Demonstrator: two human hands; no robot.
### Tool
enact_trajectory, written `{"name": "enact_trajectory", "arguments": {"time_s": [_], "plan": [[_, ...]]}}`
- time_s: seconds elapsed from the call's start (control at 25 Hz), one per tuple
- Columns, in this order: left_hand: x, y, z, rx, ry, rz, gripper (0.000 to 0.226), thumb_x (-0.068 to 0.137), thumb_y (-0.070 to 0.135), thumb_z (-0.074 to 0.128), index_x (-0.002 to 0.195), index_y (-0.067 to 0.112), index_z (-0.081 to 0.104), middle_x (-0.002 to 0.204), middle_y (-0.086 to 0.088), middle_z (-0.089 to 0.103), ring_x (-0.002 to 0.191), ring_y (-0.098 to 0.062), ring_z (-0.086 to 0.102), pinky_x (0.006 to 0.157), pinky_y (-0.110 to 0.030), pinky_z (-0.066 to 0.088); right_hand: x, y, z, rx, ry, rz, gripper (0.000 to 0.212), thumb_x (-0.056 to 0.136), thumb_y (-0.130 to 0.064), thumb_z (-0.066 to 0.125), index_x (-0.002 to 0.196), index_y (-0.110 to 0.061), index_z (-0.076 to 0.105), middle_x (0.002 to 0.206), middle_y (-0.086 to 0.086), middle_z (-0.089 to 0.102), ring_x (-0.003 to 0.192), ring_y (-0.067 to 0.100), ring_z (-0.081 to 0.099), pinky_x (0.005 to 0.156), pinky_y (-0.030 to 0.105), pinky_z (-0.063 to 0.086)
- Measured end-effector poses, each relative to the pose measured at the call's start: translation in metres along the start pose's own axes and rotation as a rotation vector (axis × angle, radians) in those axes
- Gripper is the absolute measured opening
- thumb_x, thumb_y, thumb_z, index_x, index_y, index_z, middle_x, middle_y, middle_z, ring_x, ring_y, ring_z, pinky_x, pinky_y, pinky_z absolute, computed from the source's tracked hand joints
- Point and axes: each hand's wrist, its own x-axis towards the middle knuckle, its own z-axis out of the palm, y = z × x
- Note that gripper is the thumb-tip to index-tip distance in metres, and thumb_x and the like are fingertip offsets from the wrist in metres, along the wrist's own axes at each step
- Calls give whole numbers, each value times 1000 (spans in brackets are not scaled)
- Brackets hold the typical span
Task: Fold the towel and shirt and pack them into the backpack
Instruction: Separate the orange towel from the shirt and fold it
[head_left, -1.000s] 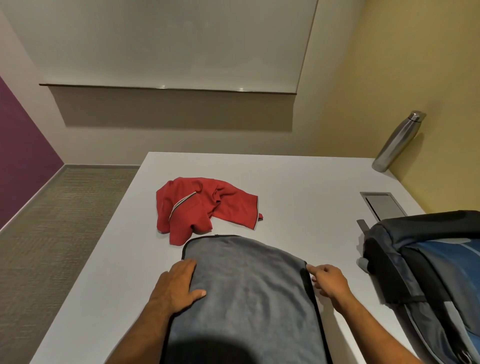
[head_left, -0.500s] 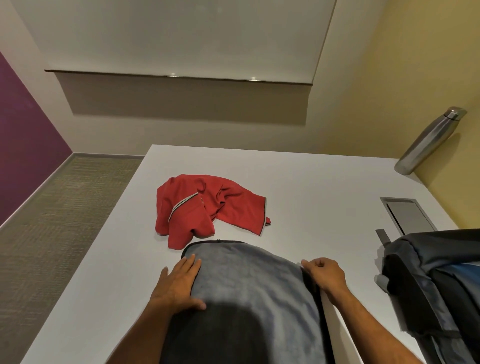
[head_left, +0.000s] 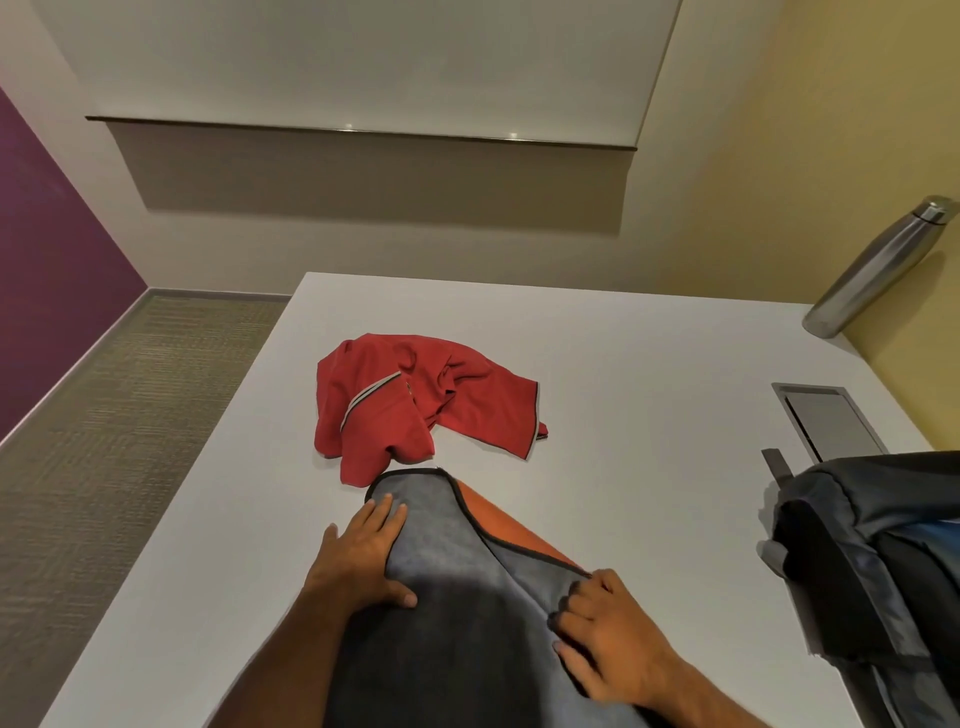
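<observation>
Grey towel (head_left: 467, 597) is pressed flat by the spread left hand (head_left: 361, 556); its turned-back edge is pinched by the right hand (head_left: 605, 631), just below the red shirt (head_left: 415, 400).

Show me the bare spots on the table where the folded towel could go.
Widest bare patch: mid-table, between the red shirt, the floor-box hatch and the backpack. A narrower strip runs along the table's left edge beside the left hand. Crowded near: grey towel, right hand, shirt just beyond.
</observation>
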Motion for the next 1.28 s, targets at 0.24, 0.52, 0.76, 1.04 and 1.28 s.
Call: {"name": "enact_trajectory", "arguments": {"time_s": [0.24,0.52,0.76,1.04,1.28], "plan": [[-2,1,0,-26,-9,-7,125,70,77,65,156,28,-12,164,2,-19,152,-24,-12,119,-59,5,24,-1,-21,380,205,784,27,78,-49,69,99,-34,65,97,-18,60,91,5,55,82,27,49],[-1,2,-2,-11,-23,-17,125,70,77,65,156,29,-13,164,2,-19,152,-24,-12,119,-59,6,46,16,-40,421,-193,908,14,64,-34,79,63,-31,65,72,-13,68,70,4,64,68,23,53],[1,1,-5,-20,-16,-14,125,68,77,66,157,29,-7,165,2,-13,153,-24,-6,120,-57,5,62,60,-71,227,-136,896,8,76,-27,77,80,-30,72,81,-9,67,83,15,65,73,26,49],[23,4,-35,-18,179,-24,69,100,46,46,157,21,17,165,2,10,145,-23,29,115,-43,33,75,83,-72,-125,-110,807,23,81,-17,61,98,-27,73,95,-4,70,89,22,64,70,31,39],[42,16,-45,25,175,-82,69,100,27,48,158,21,9,163,-1,17,143,-25,33,116,-44,33,67,87,-62,-274,-96,694,20,69,-12,71,85,-25,75,77,-1,66,71,26,60,61,31,30]]}}
